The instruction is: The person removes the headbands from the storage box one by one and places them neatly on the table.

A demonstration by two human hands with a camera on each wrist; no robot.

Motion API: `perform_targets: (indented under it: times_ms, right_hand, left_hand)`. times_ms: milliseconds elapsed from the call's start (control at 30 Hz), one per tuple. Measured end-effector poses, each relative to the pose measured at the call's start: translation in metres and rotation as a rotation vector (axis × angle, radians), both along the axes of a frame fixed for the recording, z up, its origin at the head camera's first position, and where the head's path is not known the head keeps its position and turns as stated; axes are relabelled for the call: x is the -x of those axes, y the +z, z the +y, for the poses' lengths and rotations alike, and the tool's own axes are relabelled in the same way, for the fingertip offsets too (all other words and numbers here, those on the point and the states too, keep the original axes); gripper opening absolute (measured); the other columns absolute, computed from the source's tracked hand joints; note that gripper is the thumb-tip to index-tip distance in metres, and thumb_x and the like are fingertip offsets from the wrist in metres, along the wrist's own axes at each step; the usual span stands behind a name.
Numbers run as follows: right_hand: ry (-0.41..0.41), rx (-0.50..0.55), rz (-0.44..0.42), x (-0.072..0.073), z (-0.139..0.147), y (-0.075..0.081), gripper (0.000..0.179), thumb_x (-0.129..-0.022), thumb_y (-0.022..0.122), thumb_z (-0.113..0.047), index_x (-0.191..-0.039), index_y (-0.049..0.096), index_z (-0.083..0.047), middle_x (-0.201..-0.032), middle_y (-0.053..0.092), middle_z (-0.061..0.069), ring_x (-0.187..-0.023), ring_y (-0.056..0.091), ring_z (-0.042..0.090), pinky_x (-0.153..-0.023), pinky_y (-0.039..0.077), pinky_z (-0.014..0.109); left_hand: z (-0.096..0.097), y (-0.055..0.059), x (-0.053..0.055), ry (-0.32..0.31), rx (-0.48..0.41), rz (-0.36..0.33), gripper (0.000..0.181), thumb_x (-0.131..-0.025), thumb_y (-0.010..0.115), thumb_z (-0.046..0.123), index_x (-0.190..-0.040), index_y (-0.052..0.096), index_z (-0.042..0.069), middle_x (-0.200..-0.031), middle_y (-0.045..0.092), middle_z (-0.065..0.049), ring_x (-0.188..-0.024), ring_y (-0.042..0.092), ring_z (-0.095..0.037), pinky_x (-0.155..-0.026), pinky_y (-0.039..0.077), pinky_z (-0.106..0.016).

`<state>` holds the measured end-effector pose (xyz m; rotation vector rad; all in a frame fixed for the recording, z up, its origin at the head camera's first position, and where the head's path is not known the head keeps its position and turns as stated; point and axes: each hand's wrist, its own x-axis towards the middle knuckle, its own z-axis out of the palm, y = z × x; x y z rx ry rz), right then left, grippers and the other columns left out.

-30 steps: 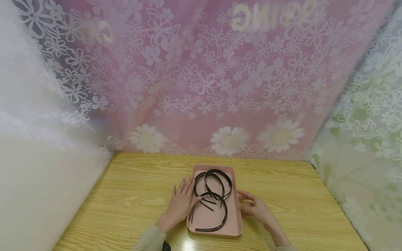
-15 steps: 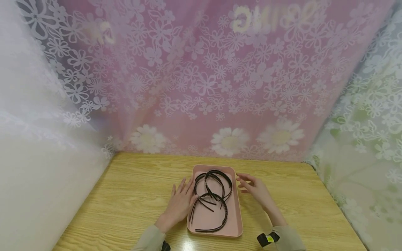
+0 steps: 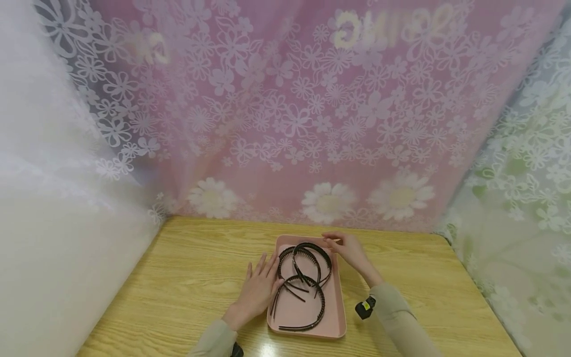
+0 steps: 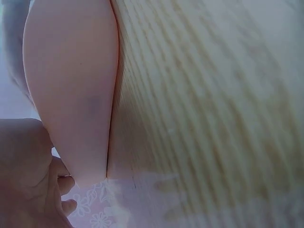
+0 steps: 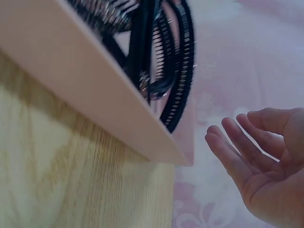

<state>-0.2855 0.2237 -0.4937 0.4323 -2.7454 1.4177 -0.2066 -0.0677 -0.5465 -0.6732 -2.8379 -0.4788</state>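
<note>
A pink rectangular tray [image 3: 332, 320] holds several dark toothed headbands [image 3: 323, 303], which overlap one another. My left hand [image 3: 256, 291] rests along the tray's left side, fingers spread and thumb at the rim. In the left wrist view that hand [image 4: 26, 175] is beside the tray's outer wall [image 4: 71, 80]. At the tray's far right corner is my right hand [image 3: 350, 249], its fingers loosely bent. The right wrist view shows that hand [image 5: 266, 166] holding nothing, with the headbands [image 5: 183, 71] rising above the tray wall [image 5: 95, 90].
The tray stands on a wood-grain table [image 3: 200, 267]. A pink floral curtain [image 3: 285, 124] hangs behind the table, with pale sheets at both sides. A black device [image 3: 365, 308] is strapped at the right wrist.
My right hand has moved away from me along the tray's right side, up to its far right corner. The left hand and the headbands have stayed in place.
</note>
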Motion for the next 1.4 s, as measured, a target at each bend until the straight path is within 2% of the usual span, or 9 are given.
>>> perform_targets:
  times_ms: [100, 200, 500, 733, 900, 1067, 1233, 1400]
  right_hand:
    - [-0.003, -0.145, 0.025, 0.010, -0.007, -0.003, 0.030, -0.102, 0.063, -0.018, -0.127, 0.071, -0.003, -0.125, 0.070, 0.018, -0.101, 0.071, 0.034, -0.082, 0.059, 0.045]
    - [-0.005, -0.248, 0.037, 0.016, -0.014, -0.006, 0.025, -0.100, 0.065, -0.015, -0.121, 0.074, -0.005, -0.120, 0.072, 0.016, -0.100, 0.070, 0.034, -0.083, 0.058, 0.046]
    - [0.030, -0.420, 0.067, 0.026, -0.024, -0.011, 0.024, -0.097, 0.065, -0.004, -0.119, 0.073, 0.001, -0.109, 0.074, 0.018, -0.094, 0.070, 0.033, -0.077, 0.059, 0.044]
    - [0.049, -0.499, 0.077, 0.030, -0.028, -0.016, 0.020, -0.094, 0.069, -0.003, -0.114, 0.075, 0.000, -0.106, 0.075, 0.015, -0.095, 0.071, 0.032, -0.082, 0.058, 0.046]
    - [0.048, -0.517, 0.104, 0.030, -0.029, -0.020, 0.021, -0.092, 0.072, -0.001, -0.112, 0.076, -0.001, -0.104, 0.075, 0.013, -0.094, 0.071, 0.029, -0.081, 0.059, 0.043]
    - [0.027, -0.481, 0.098, 0.027, -0.028, -0.018, 0.019, -0.091, 0.071, 0.001, -0.109, 0.077, -0.002, -0.099, 0.075, 0.012, -0.089, 0.071, 0.028, -0.076, 0.059, 0.042]
    - [0.045, -0.384, 0.056, 0.030, -0.022, -0.013, 0.020, -0.094, 0.067, 0.002, -0.112, 0.075, -0.002, -0.099, 0.075, 0.012, -0.087, 0.071, 0.027, -0.072, 0.058, 0.039]
    - [0.121, -0.266, 0.012, 0.032, -0.013, -0.006, 0.021, -0.096, 0.064, 0.001, -0.114, 0.074, -0.003, -0.104, 0.073, 0.013, -0.090, 0.070, 0.029, -0.071, 0.058, 0.039]
  left_hand:
    - [0.000, -0.001, 0.000, 0.002, -0.005, -0.008, 0.058, -0.108, 0.047, 0.034, -0.155, 0.039, 0.000, -0.163, 0.033, -0.014, -0.151, 0.024, -0.040, -0.115, 0.023, -0.070]
    - [0.001, -0.001, -0.001, 0.005, -0.008, -0.006, 0.058, -0.108, 0.048, 0.033, -0.155, 0.039, 0.000, -0.163, 0.034, -0.014, -0.151, 0.025, -0.040, -0.115, 0.022, -0.070]
    - [0.002, 0.001, -0.002, 0.005, -0.009, 0.010, 0.058, -0.107, 0.049, 0.032, -0.154, 0.040, 0.000, -0.162, 0.035, -0.015, -0.150, 0.027, -0.041, -0.115, 0.022, -0.070]
    - [0.001, 0.001, -0.002, 0.009, 0.013, -0.004, 0.057, -0.108, 0.049, 0.032, -0.155, 0.039, 0.002, -0.163, 0.033, -0.013, -0.152, 0.024, -0.039, -0.116, 0.021, -0.069]
    - [0.001, 0.001, -0.001, 0.009, 0.011, -0.008, 0.058, -0.108, 0.048, 0.032, -0.156, 0.038, 0.002, -0.164, 0.032, -0.013, -0.152, 0.023, -0.040, -0.117, 0.020, -0.069]
    - [0.003, 0.002, -0.001, 0.010, 0.018, -0.024, 0.059, -0.108, 0.048, 0.033, -0.156, 0.037, 0.002, -0.164, 0.032, -0.013, -0.152, 0.022, -0.039, -0.117, 0.019, -0.069]
    - [0.003, 0.001, -0.001, 0.015, 0.010, -0.025, 0.059, -0.108, 0.048, 0.033, -0.156, 0.037, 0.002, -0.164, 0.032, -0.013, -0.152, 0.021, -0.039, -0.117, 0.018, -0.069]
    - [0.002, 0.001, -0.001, 0.018, 0.012, -0.024, 0.059, -0.108, 0.048, 0.033, -0.156, 0.037, 0.002, -0.164, 0.031, -0.012, -0.153, 0.021, -0.039, -0.117, 0.018, -0.069]
